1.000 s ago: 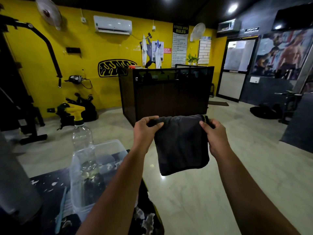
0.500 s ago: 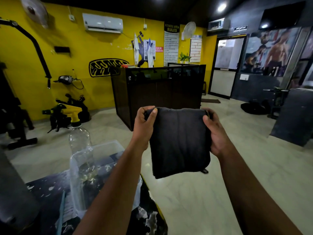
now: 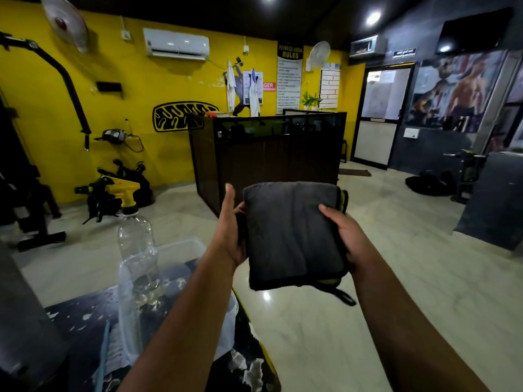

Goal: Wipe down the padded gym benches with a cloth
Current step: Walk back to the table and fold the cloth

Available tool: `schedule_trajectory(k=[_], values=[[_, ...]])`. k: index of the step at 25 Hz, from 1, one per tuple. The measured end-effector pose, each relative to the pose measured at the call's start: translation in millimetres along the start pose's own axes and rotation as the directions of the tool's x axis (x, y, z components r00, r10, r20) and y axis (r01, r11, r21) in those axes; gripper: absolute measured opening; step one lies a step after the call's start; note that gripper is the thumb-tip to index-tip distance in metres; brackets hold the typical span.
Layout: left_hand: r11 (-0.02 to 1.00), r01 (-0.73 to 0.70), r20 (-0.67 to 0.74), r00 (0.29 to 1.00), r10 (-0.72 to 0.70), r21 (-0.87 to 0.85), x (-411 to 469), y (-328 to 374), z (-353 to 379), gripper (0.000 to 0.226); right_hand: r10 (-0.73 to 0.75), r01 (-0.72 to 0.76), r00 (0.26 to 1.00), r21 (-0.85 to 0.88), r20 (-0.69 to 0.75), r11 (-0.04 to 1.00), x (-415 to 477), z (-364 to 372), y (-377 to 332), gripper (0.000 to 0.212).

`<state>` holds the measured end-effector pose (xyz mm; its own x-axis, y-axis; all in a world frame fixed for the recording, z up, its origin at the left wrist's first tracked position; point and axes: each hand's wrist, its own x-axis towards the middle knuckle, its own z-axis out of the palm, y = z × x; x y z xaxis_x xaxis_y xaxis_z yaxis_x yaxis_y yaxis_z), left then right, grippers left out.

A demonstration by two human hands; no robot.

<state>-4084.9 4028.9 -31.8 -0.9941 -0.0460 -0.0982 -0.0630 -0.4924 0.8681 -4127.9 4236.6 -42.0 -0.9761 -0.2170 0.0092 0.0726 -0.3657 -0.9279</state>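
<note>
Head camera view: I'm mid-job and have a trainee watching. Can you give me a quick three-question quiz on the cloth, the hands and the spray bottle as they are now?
1. True or false: the folded cloth is held up off the floor between the left hand and the right hand.
2. The spray bottle has a trigger head that is: A red, B yellow, C blue.
3. Fill in: the thumb laid across the cloth's near face belongs to the ___ hand.
Key: 1 true; 2 B; 3 right.
</note>
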Motion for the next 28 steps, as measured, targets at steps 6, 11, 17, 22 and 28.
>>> schedule_trajectory(k=[6,11,17,22,28], values=[[0.984,0.152,0.088,0.983,-0.16,0.097,-9,-37,7,0.054,0.082,-0.086,0.995,-0.081,-0.049,0.993,9,3,-22,0.04],[0.981,0.106,-0.007,0.994,-0.107,0.163,11,-22,-12,0.066,0.132,-0.108,0.979,-0.155,0.153,0.982,-1,-17,-23,0.038],[0.982,-0.038,-0.012,0.999,0.041,0.184,9,-12,-19,0.02,0.052,-0.004,0.987,-0.296,0.152,0.955,11,-22,-23,0.055],[0.98,-0.056,0.044,0.998,0.048,0.192,8,-4,-23,0.021,-0.016,0.102,0.966,-0.326,0.256,0.94,12,-19,-33,0.053],[0.975,-0.201,0.03,0.98,0.199,0.099,5,3,-24,0.015,-0.127,0.215,0.912,-0.192,0.389,0.957,8,-13,-33,0.044]])
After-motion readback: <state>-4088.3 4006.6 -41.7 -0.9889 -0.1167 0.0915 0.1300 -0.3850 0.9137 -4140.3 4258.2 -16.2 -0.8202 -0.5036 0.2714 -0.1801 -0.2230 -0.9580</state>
